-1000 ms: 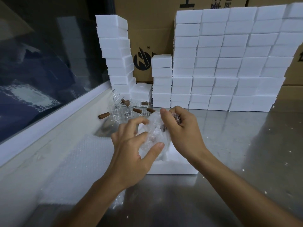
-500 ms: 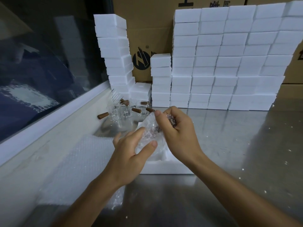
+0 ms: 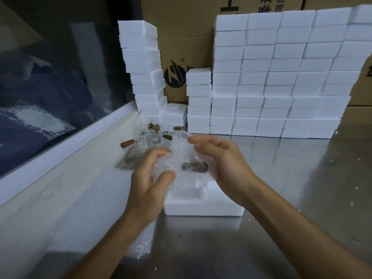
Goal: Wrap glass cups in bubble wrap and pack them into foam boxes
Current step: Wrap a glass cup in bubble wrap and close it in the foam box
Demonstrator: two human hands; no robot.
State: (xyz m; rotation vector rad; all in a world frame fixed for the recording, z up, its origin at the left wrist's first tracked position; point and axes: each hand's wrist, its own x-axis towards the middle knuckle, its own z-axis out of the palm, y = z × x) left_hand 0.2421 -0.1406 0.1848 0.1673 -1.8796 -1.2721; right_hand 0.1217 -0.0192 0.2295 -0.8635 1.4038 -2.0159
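Since a second ago my right hand (image 3: 225, 168) has let go of the twisted top of the bundle and slid round to its right flank, so the brown handle now shows through the bubble wrap (image 3: 181, 158), lying sideways where before my fingers covered it. My left hand (image 3: 150, 178) has shifted too: thumb and fingers are curled part-way closed round the left side of the wrapped cup (image 3: 194, 167), pressing the plastic in. The right hand is more open, palm cupped against the wrap, fingers extended over its top edge, holding rather than pinching. Between them the bundle hangs just above the open foam box (image 3: 203, 206), which sits on the tabletop (image 3: 281, 178) directly below my hands, its moulded recess partly visible under the wrap. I judge the wrapping of this cup is about finished and I am turning it to line the handle up with the recess; the loose upper flap may spring open unless I keep it pinned as I lower it. Beyond the foam box, toward the window, the unwrapped glass cups (image 3: 150, 136) with wooden handles wait in a cluster. Left of the foam box lies the sheet of spare bubble wrap (image 3: 86, 198). Behind it all, the stacked foam boxes (image 3: 281, 77) line the cardboard cartons (image 3: 181, 27).
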